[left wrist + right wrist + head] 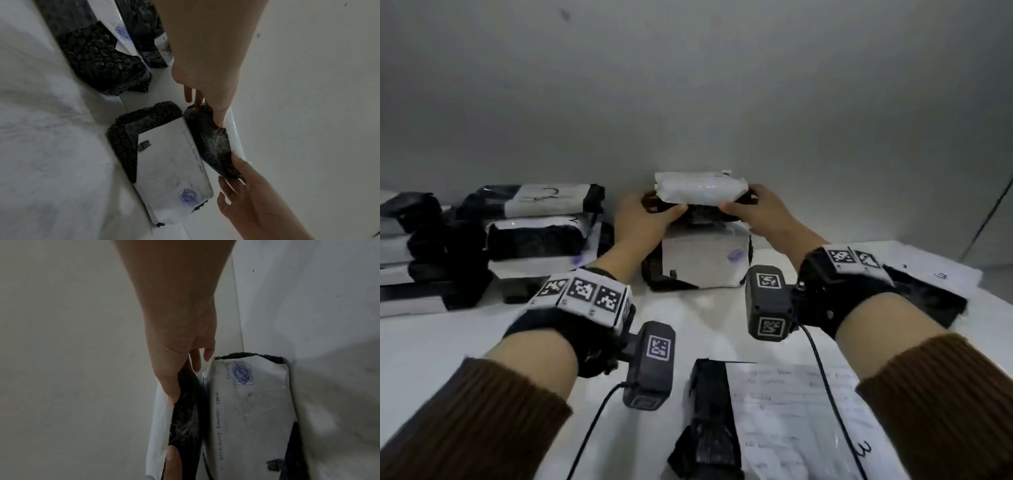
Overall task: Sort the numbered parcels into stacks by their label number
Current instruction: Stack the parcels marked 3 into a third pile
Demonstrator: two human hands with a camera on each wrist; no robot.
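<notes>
A black bubble-wrapped parcel with a white paper label (701, 192) is gripped at both ends by the left hand (643, 217) and right hand (760, 212), fingers curled around it, just above a larger white-labelled parcel (705, 257) by the wall. It should be lowered level and squared before release.

The held parcel (700, 187) shows a label number too faint to read; both hands' fingers (751, 195) are hidden beneath it.
</notes>
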